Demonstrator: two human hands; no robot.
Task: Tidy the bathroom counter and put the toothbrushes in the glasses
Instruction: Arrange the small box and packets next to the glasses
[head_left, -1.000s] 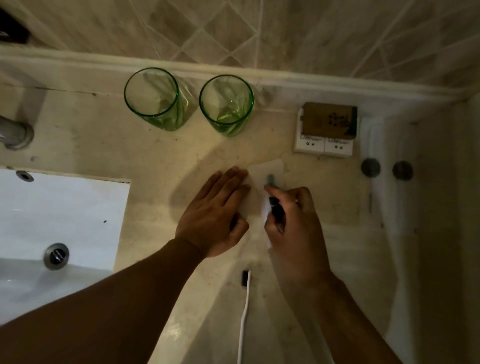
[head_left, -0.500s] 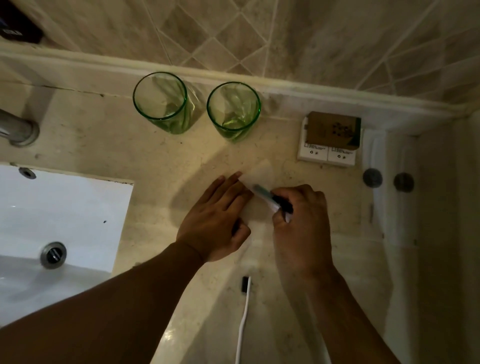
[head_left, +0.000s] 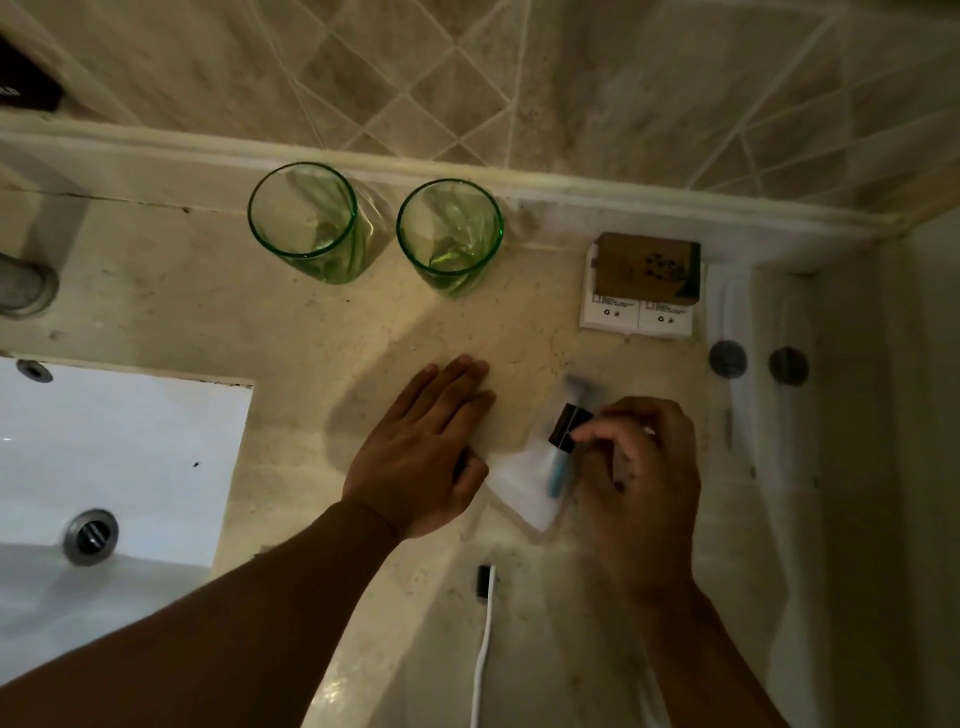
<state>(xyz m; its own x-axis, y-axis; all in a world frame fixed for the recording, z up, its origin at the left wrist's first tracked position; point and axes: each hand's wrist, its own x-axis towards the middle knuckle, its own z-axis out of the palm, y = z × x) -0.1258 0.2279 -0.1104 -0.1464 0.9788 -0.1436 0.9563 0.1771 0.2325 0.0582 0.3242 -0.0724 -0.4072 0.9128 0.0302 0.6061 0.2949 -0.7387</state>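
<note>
Since the earlier frame, right hand (head_left: 636, 467) has shifted right, fingers pinching the blue toothbrush (head_left: 563, 441) over its wrapper (head_left: 524, 483), centre-right. Left hand (head_left: 431, 447) lies flat, released. Risk: wrapper clings, brush slips. Glasses (head_left: 304, 223) stand empty, upper centre.

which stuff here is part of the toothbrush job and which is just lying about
Job: two green glasses, white toothbrush on the counter, wrapped blue toothbrush pinched in the right hand, left hand flat on the counter.

Lying about: boxes, two round caps, sink, tap.
</note>
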